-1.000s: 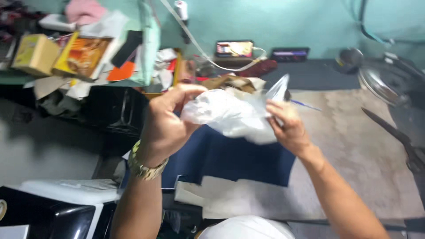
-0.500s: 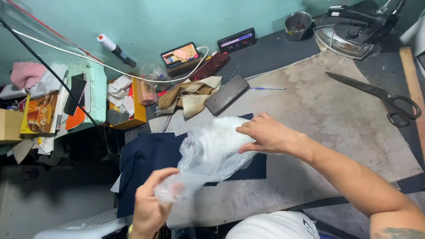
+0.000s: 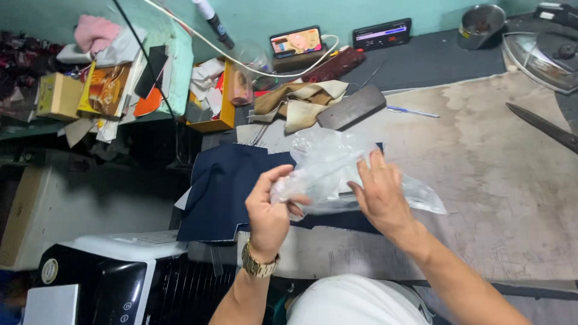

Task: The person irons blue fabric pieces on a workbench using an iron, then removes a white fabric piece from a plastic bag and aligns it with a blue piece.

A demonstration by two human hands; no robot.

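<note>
While pinched shut in the left hand [image 3: 269,210] at its near end, the clear plastic bag [image 3: 337,174] is pressed under the flat-open right hand [image 3: 380,195], long axis running left-to-right above the navy cloth [image 3: 226,186].

A single camera sits on the person's head and looks steeply down and forward over the worktop [image 3: 481,180], close enough that both forearms enter from the bottom edge. The left hand [image 3: 268,210] and right hand [image 3: 379,195] fill the centre; the teal wall [image 3: 271,15] closes the top.
</note>
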